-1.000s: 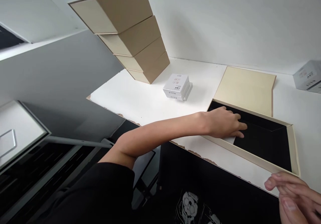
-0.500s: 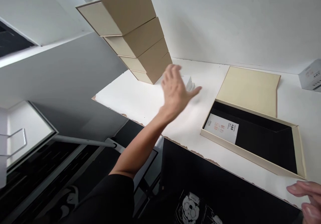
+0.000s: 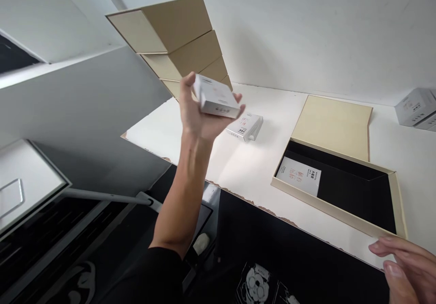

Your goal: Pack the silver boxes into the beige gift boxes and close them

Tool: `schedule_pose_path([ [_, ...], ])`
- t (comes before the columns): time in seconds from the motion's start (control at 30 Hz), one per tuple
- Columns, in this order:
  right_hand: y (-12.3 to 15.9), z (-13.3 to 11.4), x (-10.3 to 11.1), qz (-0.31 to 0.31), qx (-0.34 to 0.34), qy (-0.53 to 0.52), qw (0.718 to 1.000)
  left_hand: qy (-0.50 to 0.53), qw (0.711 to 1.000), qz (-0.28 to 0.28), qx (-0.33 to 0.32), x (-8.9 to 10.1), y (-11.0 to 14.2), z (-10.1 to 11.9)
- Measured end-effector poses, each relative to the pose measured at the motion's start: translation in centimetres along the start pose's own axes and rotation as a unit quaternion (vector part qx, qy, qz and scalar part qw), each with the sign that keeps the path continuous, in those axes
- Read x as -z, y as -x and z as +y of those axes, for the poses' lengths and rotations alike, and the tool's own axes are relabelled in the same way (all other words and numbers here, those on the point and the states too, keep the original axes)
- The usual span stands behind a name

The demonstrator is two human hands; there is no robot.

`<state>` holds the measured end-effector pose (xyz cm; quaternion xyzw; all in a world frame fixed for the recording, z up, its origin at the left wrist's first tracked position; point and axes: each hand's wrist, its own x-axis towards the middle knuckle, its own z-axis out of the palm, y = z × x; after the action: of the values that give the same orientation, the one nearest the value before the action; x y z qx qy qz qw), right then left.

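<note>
My left hand (image 3: 200,115), palm turned up, grips a small white printed carton (image 3: 218,96) above the table, in front of the tall box stack. Below and to the right of it another white carton (image 3: 245,127) lies on the table. My right hand (image 3: 407,263) hangs at the lower right near the table's front edge, fingers and thumb apart, holding nothing that shows. Beside it stands an open cream gift box (image 3: 327,208) with a black inside. One white carton (image 3: 299,175) lies in its left end; the lid (image 3: 335,124) is folded back flat.
Several tan boxes (image 3: 184,24) are stacked at the back left against the wall. More white cartons (image 3: 417,106) stand at the far right. The white table (image 3: 235,170) has a chipped front edge. A white surface with a metal handle (image 3: 13,192) is at the left.
My left hand has turned palm up and taken hold of a white carton, lifting it from the table. My right hand has come slightly further into view.
</note>
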<state>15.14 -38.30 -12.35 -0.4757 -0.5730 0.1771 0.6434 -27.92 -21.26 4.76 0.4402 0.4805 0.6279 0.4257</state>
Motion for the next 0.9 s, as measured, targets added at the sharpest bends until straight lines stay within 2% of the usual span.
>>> schedule_pose_path([
  [0.07, -0.2, -0.9, -0.4, -0.007, 0.027, 0.006, 1.0, -0.02, 0.998, -0.057, 0.01, -1.9, 0.9, 0.5],
  [0.13, -0.4, -1.8, -0.5, -0.029, 0.038, 0.002, 0.999, -0.074, 0.99, -0.115, -0.021, -4.1, 1.8, 1.0],
  [0.2, -0.6, -2.5, -0.4, -0.063, 0.04, -0.006, 0.997, -0.156, 0.962, -0.219, -0.051, -6.4, 2.2, 1.6],
  [0.27, -0.8, -3.0, -0.2, -0.081, 0.036, -0.009, 0.996, -0.25, 0.891, -0.376, -0.042, -8.7, 2.0, 2.2],
  [0.33, -0.8, -3.3, -0.2, -0.077, 0.032, -0.01, 0.996, -0.32, 0.794, -0.517, -0.003, -11.0, 1.3, 2.4],
  [0.4, -0.8, -3.6, -0.4, -0.07, 0.026, -0.01, 0.997, -0.372, 0.713, -0.594, 0.037, -13.3, 0.6, 2.1],
  [0.5, -0.6, -4.0, -0.6, -0.076, 0.023, -0.006, 0.997, -0.452, 0.625, -0.634, 0.056, -16.0, 0.2, 1.1],
  [0.57, -0.5, -4.1, -0.6, -0.082, 0.024, -0.004, 0.996, -0.529, 0.567, -0.631, 0.027, -16.9, 0.7, 0.6],
  [0.63, -0.6, -4.1, -0.5, -0.081, 0.027, 0.0, 0.996, -0.606, 0.519, -0.603, -0.022, -17.1, 1.4, 0.6],
  [0.67, -0.6, -4.0, -0.4, -0.079, 0.028, 0.002, 0.996, -0.629, 0.508, -0.587, -0.042, -17.0, 1.7, 0.7],
  [0.7, -0.6, -3.9, -0.4, -0.078, 0.029, 0.004, 0.997, -0.634, 0.512, -0.577, -0.053, -16.9, 2.0, 0.9],
  [0.8, -0.7, -3.5, -0.4, -0.084, 0.026, 0.008, 0.996, -0.566, 0.555, -0.608, -0.04, -16.3, 2.5, 1.0],
  [0.83, -0.7, -3.3, -0.4, -0.089, 0.029, 0.008, 0.996, -0.545, 0.561, -0.622, -0.036, -16.1, 2.6, 0.8],
  [0.9, -0.7, -3.0, -0.4, -0.093, 0.04, 0.006, 0.995, -0.546, 0.551, -0.629, -0.053, -15.8, 3.1, 0.0],
])
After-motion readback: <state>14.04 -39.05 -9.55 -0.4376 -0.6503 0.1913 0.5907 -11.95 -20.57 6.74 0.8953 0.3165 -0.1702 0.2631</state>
